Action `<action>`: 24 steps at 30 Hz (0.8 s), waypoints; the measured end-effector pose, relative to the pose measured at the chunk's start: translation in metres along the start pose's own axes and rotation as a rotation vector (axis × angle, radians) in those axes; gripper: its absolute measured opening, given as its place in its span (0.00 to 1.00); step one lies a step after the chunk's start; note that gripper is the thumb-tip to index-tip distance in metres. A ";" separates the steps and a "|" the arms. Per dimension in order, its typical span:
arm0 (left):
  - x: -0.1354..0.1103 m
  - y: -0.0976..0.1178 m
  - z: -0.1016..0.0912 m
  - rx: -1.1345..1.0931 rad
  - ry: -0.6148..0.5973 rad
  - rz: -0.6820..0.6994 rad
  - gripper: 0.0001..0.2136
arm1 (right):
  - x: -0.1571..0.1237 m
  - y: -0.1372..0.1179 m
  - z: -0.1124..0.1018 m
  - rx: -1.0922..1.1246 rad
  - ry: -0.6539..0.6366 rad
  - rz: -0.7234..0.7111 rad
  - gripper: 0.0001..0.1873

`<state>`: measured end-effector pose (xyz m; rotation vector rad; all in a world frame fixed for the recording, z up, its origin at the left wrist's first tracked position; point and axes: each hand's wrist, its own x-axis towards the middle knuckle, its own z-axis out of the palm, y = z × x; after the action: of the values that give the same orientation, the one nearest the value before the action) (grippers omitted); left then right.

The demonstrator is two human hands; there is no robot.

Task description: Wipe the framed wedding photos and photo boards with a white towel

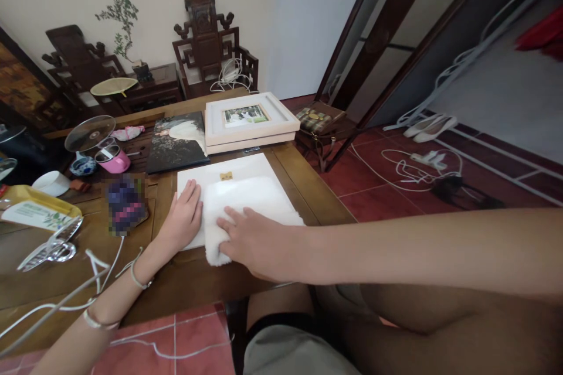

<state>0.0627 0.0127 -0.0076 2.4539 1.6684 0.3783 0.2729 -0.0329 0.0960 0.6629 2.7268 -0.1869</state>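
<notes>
A white flat board (193, 179) with a small gold metal piece (226, 176) on it lies on the wooden table. A folded, fluffy white towel (250, 193) covers much of the board and overhangs its near edge. My right hand (257, 240) rests on top of the towel, fingers spread and pressing down. On the board's left edge lies my left hand (187, 214), flat with fingers stretched out, just beside the towel. What is under the towel is hidden.
Behind the board stand a white picture frame (281, 123) and a dark photo panel (176, 143). To the left are a pink mug (112, 159), an oil bottle (39, 208), a clear hair claw (55, 246) and white cables (48, 306). A wooden chair (382, 29) stands at right.
</notes>
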 end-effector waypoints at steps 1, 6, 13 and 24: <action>0.000 0.000 0.000 0.001 -0.001 0.001 0.23 | 0.001 0.002 0.000 0.008 0.005 0.001 0.18; -0.003 0.000 0.001 0.011 -0.005 -0.001 0.23 | 0.010 0.018 0.010 -0.017 0.050 0.049 0.22; -0.006 0.001 0.004 0.014 0.016 0.018 0.22 | 0.019 0.037 0.022 -0.117 0.147 0.071 0.24; -0.005 0.002 0.000 0.005 0.000 0.003 0.23 | 0.014 0.028 0.019 -0.106 0.127 0.043 0.23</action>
<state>0.0632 0.0073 -0.0080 2.4600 1.6673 0.3746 0.2799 -0.0063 0.0718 0.7245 2.8165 0.0109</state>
